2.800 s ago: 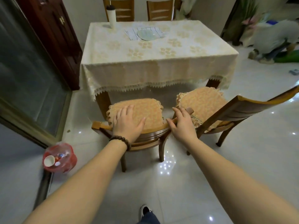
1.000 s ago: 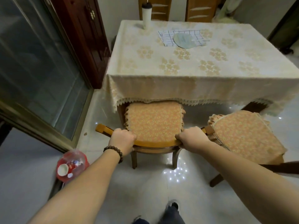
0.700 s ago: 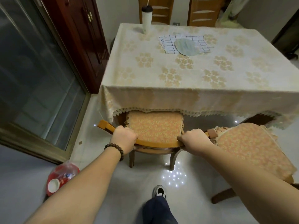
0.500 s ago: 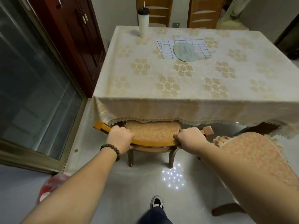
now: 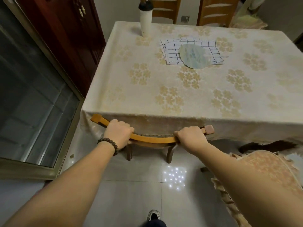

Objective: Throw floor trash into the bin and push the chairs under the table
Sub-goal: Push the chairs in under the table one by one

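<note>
A wooden chair (image 5: 152,139) stands pushed in under the table (image 5: 188,89), its seat hidden by the cream flowered tablecloth; only the curved top rail and two back legs show. My left hand (image 5: 118,135) grips the rail's left part and my right hand (image 5: 190,136) grips its right part. A second chair with an orange cushion (image 5: 268,167) stands out from the table at the lower right, partly behind my right forearm. The bin is out of view.
A white bottle (image 5: 145,20), a checked cloth (image 5: 188,51) and a round fan (image 5: 194,58) lie on the table. Two more chairs (image 5: 161,9) stand at the far side. A glass sliding door (image 5: 29,102) and dark wooden cabinet (image 5: 65,38) line the left. A small scrap (image 5: 71,156) lies on the floor tiles.
I have pushed the chair forward with both hands until its cushion vanished under the tablecloth. The view moved closer to the table, and the red bin slid out of frame.
</note>
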`<action>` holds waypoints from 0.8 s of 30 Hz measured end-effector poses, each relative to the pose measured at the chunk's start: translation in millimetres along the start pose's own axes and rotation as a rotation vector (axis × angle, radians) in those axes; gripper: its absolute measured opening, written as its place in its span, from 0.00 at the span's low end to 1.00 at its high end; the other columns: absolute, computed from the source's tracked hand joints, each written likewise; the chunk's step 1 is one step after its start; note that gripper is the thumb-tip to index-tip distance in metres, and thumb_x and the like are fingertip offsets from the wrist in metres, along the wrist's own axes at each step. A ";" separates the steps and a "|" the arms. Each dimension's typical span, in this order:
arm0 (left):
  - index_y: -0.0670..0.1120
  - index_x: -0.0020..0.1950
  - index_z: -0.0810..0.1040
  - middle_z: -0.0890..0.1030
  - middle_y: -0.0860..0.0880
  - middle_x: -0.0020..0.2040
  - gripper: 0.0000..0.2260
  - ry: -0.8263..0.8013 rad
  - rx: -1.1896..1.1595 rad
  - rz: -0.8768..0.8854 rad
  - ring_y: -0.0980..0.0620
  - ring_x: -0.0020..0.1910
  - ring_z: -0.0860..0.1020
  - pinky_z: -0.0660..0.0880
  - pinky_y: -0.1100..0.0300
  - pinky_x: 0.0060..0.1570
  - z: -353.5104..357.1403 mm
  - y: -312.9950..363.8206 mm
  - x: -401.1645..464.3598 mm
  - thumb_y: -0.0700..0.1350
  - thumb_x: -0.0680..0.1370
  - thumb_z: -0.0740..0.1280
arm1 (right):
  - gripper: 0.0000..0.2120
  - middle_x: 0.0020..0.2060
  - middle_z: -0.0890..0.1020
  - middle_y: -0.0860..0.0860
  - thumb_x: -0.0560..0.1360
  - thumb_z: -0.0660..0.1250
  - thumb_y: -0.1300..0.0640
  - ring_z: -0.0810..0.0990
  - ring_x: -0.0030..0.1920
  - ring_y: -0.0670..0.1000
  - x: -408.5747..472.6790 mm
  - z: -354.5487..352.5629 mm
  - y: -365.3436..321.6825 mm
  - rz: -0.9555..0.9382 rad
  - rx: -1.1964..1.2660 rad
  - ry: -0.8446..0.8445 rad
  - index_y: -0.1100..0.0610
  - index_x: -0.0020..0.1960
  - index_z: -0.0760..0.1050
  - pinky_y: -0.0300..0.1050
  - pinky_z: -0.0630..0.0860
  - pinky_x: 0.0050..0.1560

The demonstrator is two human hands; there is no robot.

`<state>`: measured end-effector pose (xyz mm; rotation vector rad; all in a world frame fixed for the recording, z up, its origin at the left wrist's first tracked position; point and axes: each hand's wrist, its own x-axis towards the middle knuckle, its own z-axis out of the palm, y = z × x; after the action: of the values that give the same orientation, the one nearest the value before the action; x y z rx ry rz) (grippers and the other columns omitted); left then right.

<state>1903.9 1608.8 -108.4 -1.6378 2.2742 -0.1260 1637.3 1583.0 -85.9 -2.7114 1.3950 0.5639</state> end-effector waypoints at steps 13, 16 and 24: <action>0.54 0.41 0.76 0.79 0.53 0.41 0.33 0.069 -0.114 -0.195 0.49 0.46 0.74 0.64 0.51 0.55 1.8 -5.6 -6.5 0.78 0.63 0.47 | 0.40 0.74 0.64 0.54 0.68 0.46 0.23 0.56 0.75 0.59 1.2 27.7 -30.1 0.199 0.141 0.306 0.43 0.74 0.58 0.72 0.40 0.69; 0.54 0.40 0.75 0.78 0.53 0.39 0.33 0.048 -0.126 -0.228 0.49 0.44 0.73 0.64 0.51 0.54 -1.6 2.0 -2.7 0.79 0.63 0.46 | 0.42 0.74 0.63 0.53 0.67 0.43 0.23 0.55 0.75 0.59 6.5 27.4 -19.7 0.205 0.132 0.307 0.44 0.74 0.56 0.71 0.40 0.70; 0.54 0.76 0.56 0.54 0.48 0.77 0.45 0.176 -0.253 -0.291 0.44 0.76 0.47 0.40 0.41 0.71 2.6 24.2 -8.5 0.78 0.66 0.40 | 0.44 0.76 0.56 0.51 0.65 0.40 0.22 0.51 0.76 0.57 10.7 23.1 -2.5 0.172 0.131 0.290 0.43 0.75 0.51 0.66 0.38 0.71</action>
<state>1885.2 1625.1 -115.3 -2.1635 2.2357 -0.0539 1638.1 1580.8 -111.3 -2.6650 1.6747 0.0799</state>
